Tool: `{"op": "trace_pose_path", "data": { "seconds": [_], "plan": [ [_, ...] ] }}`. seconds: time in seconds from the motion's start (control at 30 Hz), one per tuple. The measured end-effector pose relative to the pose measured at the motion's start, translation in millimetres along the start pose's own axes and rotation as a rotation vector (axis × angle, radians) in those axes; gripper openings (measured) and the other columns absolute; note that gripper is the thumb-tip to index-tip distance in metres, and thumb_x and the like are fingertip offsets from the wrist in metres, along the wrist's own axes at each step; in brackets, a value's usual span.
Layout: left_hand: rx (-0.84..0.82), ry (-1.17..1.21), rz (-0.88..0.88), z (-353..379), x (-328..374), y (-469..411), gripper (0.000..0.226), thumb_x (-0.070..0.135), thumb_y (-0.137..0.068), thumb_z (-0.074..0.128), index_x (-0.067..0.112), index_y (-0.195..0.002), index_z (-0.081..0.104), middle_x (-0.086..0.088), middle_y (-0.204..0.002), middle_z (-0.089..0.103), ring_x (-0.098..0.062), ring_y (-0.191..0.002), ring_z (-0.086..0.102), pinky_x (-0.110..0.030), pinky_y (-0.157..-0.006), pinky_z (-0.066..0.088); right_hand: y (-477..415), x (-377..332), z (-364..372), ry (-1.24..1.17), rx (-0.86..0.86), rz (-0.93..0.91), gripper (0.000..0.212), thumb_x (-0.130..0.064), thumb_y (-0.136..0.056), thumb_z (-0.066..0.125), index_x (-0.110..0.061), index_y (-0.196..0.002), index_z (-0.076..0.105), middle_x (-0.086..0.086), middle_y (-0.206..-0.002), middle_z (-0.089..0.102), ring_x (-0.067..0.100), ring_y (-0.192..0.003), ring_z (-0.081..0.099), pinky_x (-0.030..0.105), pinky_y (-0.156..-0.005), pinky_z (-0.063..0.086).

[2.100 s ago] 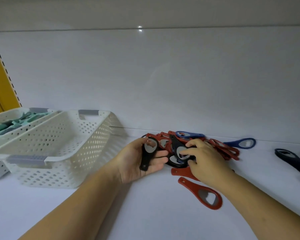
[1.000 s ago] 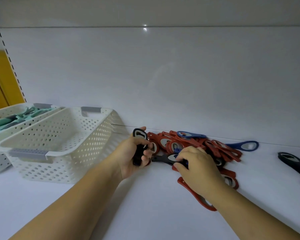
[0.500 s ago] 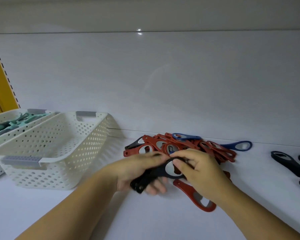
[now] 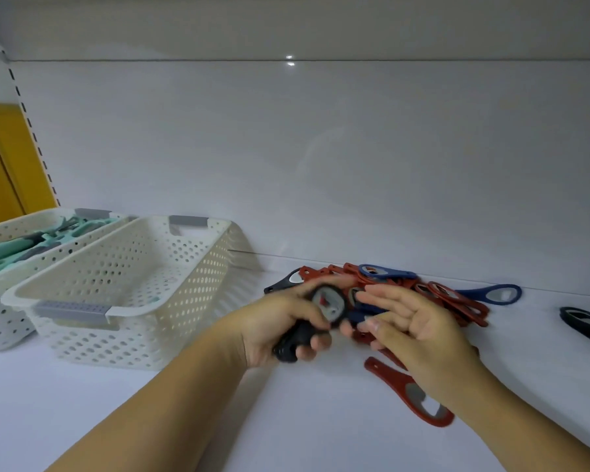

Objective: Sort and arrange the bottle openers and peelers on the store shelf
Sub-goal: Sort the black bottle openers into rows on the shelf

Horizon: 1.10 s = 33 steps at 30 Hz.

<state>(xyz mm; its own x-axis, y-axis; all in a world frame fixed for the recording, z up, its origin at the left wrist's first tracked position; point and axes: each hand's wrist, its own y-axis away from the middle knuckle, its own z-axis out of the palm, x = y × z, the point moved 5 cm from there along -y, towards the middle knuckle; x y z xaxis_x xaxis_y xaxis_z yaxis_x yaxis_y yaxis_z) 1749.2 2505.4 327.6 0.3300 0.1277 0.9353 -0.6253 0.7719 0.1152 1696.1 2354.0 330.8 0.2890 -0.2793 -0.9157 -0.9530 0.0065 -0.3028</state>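
Observation:
My left hand [image 4: 280,321] grips black bottle openers [image 4: 307,325] by their handles, heads up, just right of an empty white basket [image 4: 198,281]. My right hand [image 4: 419,328] hovers beside them with fingers straight, holding nothing. Behind both hands lies a pile of red bottle openers [image 4: 457,301] with a blue opener [image 4: 385,272] on top and another blue opener [image 4: 491,294] at its right. A single red opener [image 4: 413,393] lies in front, partly under my right wrist.
A second white basket [image 4: 0,284] at the far left holds teal peelers [image 4: 21,247]. Black openers [image 4: 586,321] lie at the right edge. The white shelf back wall stands close behind the pile. A yellow panel is at the far left.
My right hand passed a black opener into my left hand and let go, its fingers now spread. My left hand has closed round the black openers.

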Motion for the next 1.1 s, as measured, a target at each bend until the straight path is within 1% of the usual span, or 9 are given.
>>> {"op": "trace_pose_path", "data": {
  "seconds": [0.17, 0.3, 0.5, 0.6, 0.67, 0.8, 0.9, 0.97, 1.1],
  "plan": [
    [0.52, 0.513, 0.405, -60, 35, 18, 0.024, 0.003, -0.088, 0.038, 0.015, -0.1, 0.055, -0.01, -0.077, 0.052, -0.013, -0.048, 0.044, -0.015, -0.035, 0.036, -15, -7, 20, 0.534, -0.041, -0.124, 0.026, -0.013, -0.087, 0.065, -0.037, -0.098, 0.064, -0.012, -0.077, 0.061, -0.002, -0.071, 0.058, 0.01, -0.062, 0.045],
    [0.705, 0.574, 0.307, -78, 25, 25, 0.017, 0.019, -0.092, 0.04, 0.011, -0.078, 0.047, -0.012, -0.08, 0.051, -0.015, -0.055, 0.043, -0.014, -0.037, 0.037, -64, -15, 55, 0.735, -0.136, -0.171, 0.028, -0.011, -0.091, 0.059, -0.026, -0.113, 0.066, -0.016, -0.076, 0.054, -0.001, -0.066, 0.051, 0.007, -0.06, 0.037],
    [0.723, 0.595, 0.229, -78, 17, 19, 0.021, 0.026, -0.092, 0.038, 0.013, -0.079, 0.048, -0.01, -0.07, 0.053, -0.016, -0.05, 0.041, -0.014, -0.036, 0.034, -139, -15, 110, 1.059, -0.429, -0.103, 0.03, -0.017, -0.091, 0.056, -0.03, -0.117, 0.064, -0.007, -0.115, 0.061, 0.016, -0.099, 0.058, 0.033, -0.09, 0.049],
    [0.642, 0.651, 0.242, -77, 19, 15, 0.024, 0.026, -0.091, 0.041, 0.011, -0.075, 0.05, -0.007, -0.065, 0.053, -0.014, -0.05, 0.041, -0.014, -0.036, 0.035, -149, -9, 126, 1.184, -0.612, -0.004, 0.022, -0.011, -0.089, 0.053, -0.03, -0.086, 0.063, -0.017, -0.086, 0.058, 0.008, -0.082, 0.056, 0.023, -0.078, 0.047],
    [0.582, 0.691, 0.243, -77, 18, 11, 0.016, 0.026, -0.091, 0.042, 0.012, -0.087, 0.049, -0.007, -0.067, 0.053, -0.013, -0.046, 0.043, -0.014, -0.037, 0.037, -155, -12, 130, 1.215, -0.623, 0.005, 0.032, -0.009, -0.089, 0.052, -0.032, -0.066, 0.047, -0.016, -0.075, 0.048, 0.006, -0.07, 0.048, 0.021, -0.068, 0.041],
    [0.513, 0.777, 0.285, -77, 17, 8, 0.007, 0.027, -0.09, 0.047, 0.021, -0.088, 0.049, -0.004, -0.067, 0.051, -0.011, -0.043, 0.043, -0.013, -0.038, 0.037, -159, -16, 133, 1.254, -0.655, -0.05, 0.042, -0.008, -0.09, 0.051, -0.034, -0.062, 0.034, -0.015, -0.069, 0.039, 0.006, -0.063, 0.04, 0.019, -0.058, 0.034],
    [0.508, 0.789, 0.307, -77, 16, 8, 0.007, 0.028, -0.09, 0.049, 0.021, -0.091, 0.049, -0.003, -0.067, 0.05, -0.011, -0.044, 0.043, -0.015, -0.04, 0.038, -158, -21, 127, 1.162, -0.58, -0.091, 0.032, -0.008, -0.09, 0.053, -0.031, -0.067, 0.051, -0.015, -0.071, 0.049, 0.008, -0.067, 0.049, 0.026, -0.07, 0.044],
    [0.551, 0.799, 0.295, -77, 14, 8, 0.009, 0.028, -0.09, 0.05, 0.019, -0.093, 0.05, -0.004, -0.069, 0.049, -0.013, -0.049, 0.046, -0.017, -0.042, 0.044, -159, -34, 114, 1.044, -0.377, -0.177, 0.011, -0.016, -0.091, 0.057, -0.023, -0.088, 0.065, -0.01, -0.084, 0.057, 0.012, -0.077, 0.056, 0.031, -0.076, 0.049],
    [0.639, 0.845, 0.266, -67, 11, 6, 0.028, 0.036, -0.098, 0.046, 0.01, -0.089, 0.052, -0.016, -0.092, 0.052, -0.025, -0.077, 0.059, -0.037, -0.069, 0.057, -144, -60, 71, 0.481, 0.093, -0.213, 0.008, -0.016, -0.087, 0.066, -0.023, -0.09, 0.065, -0.01, -0.072, 0.06, 0.004, -0.066, 0.056, 0.018, -0.06, 0.042]
  ]
}}
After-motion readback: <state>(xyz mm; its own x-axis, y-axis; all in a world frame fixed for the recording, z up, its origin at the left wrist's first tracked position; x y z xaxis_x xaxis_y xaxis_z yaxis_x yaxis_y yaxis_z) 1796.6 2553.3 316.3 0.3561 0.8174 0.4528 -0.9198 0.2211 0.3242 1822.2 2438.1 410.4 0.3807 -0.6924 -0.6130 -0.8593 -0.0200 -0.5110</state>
